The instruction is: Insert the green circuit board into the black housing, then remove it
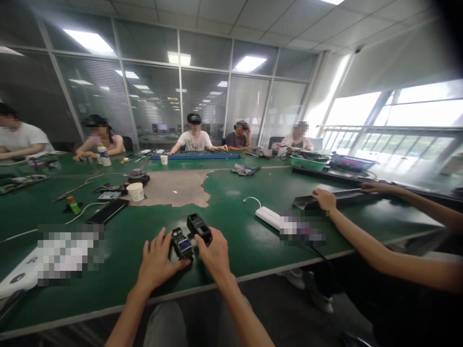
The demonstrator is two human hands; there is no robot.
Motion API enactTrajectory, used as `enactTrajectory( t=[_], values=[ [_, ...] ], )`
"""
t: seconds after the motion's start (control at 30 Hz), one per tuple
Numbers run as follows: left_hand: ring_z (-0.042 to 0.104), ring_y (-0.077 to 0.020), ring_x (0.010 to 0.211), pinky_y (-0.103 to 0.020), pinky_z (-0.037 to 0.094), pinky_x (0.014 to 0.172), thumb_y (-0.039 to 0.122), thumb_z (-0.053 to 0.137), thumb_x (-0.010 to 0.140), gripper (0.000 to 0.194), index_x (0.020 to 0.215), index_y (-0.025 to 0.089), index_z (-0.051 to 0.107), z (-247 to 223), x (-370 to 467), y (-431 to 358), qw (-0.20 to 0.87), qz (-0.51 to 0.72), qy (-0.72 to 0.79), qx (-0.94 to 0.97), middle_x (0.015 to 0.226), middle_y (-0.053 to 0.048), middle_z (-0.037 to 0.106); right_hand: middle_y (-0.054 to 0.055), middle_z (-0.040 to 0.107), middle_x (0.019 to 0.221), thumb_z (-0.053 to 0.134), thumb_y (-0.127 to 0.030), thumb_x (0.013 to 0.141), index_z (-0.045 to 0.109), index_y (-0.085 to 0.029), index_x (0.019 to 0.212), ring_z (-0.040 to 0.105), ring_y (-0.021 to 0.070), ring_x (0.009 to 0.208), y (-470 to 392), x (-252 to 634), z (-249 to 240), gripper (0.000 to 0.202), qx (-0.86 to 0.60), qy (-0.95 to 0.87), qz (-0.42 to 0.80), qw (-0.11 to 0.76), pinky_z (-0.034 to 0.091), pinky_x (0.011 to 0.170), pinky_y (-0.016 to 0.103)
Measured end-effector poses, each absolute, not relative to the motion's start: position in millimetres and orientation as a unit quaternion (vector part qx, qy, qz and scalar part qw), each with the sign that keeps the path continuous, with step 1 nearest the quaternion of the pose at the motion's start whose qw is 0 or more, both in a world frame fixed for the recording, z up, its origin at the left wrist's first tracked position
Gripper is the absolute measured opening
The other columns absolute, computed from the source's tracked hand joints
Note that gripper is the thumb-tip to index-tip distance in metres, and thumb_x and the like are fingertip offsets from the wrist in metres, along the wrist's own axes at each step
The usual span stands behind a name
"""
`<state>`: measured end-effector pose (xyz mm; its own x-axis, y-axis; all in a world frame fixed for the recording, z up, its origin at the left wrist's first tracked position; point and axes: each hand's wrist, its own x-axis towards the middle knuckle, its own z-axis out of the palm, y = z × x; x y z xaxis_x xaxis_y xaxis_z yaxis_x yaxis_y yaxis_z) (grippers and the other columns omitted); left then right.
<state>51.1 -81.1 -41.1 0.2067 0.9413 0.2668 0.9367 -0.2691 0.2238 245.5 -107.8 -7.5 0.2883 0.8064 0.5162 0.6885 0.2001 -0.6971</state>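
Note:
My right hand (215,253) grips a black plastic housing (198,227) with openings in its top, thumb on the near side. Just left of it, a small electronic module (182,244) with a green circuit board and a blue part rests on the green table (246,260). Around the module's left and near sides lies my left hand (157,260), its fingers spread. The left thumb reaches the module's near edge; whether it presses on it I cannot tell. Both hands are close to the table's near edge.
A white power strip (267,218) lies to the right, near a co-worker's hands (325,200) on a long dark metal piece (345,196). A paper cup (136,192) and black flat device (107,211) are at left. Several people sit across the table.

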Motion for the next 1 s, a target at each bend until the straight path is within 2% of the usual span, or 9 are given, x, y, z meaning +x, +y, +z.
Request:
enactTrajectory(
  t=[0.27, 0.5, 0.77, 0.87, 1.0],
  values=[
    [0.026, -0.0337, 0.142, -0.059, 0.011, 0.115, 0.080, 0.051, 0.070, 0.099, 0.146, 0.020, 0.034, -35, 51, -84, 0.017, 0.167, 0.593, 0.788, 0.159, -0.013, 0.021, 0.011, 0.065, 0.093, 0.062, -0.036, 0.082, 0.064, -0.015, 0.098, 0.062, 0.0234, 0.093, -111, 244, -15, 0.026, -0.682, -0.581, 0.060, 0.440, 0.046, 0.082, 0.032],
    [0.024, -0.0349, 0.143, -0.060, 0.011, 0.115, 0.080, 0.051, 0.070, 0.099, 0.147, 0.019, 0.033, -34, 51, -85, 0.017, 0.165, 0.596, 0.786, 0.159, -0.014, 0.021, 0.015, 0.063, 0.108, 0.066, -0.039, 0.079, 0.058, -0.010, 0.118, 0.060, 0.0276, 0.104, -116, 244, -17, 0.050, -0.692, -0.591, 0.052, 0.410, 0.045, 0.089, 0.034],
    [0.027, -0.0357, 0.142, -0.058, 0.012, 0.115, 0.081, 0.051, 0.069, 0.099, 0.146, 0.020, 0.035, -34, 50, -85, 0.015, 0.176, 0.596, 0.783, 0.158, -0.015, 0.023, 0.018, 0.061, 0.112, 0.062, -0.046, 0.081, 0.053, -0.008, 0.125, 0.059, 0.0279, 0.107, -116, 243, -19, 0.058, -0.704, -0.597, 0.046, 0.383, 0.045, 0.089, 0.034],
    [0.027, -0.0353, 0.142, -0.058, 0.012, 0.115, 0.082, 0.051, 0.069, 0.098, 0.145, 0.022, 0.035, -34, 50, -85, 0.013, 0.180, 0.598, 0.781, 0.158, -0.014, 0.022, 0.017, 0.062, 0.111, 0.062, -0.047, 0.082, 0.054, -0.009, 0.124, 0.060, 0.0277, 0.105, -117, 242, -17, 0.058, -0.704, -0.596, 0.044, 0.383, 0.045, 0.088, 0.033],
    [0.027, -0.0351, 0.142, -0.058, 0.013, 0.115, 0.083, 0.048, 0.069, 0.099, 0.145, 0.020, 0.036, -33, 51, -85, 0.015, 0.176, 0.600, 0.780, 0.158, -0.015, 0.024, 0.012, 0.063, 0.102, 0.062, -0.042, 0.083, 0.060, -0.014, 0.113, 0.061, 0.0255, 0.100, -117, 242, -16, 0.042, -0.699, -0.598, 0.050, 0.388, 0.045, 0.086, 0.032]
  ],
)
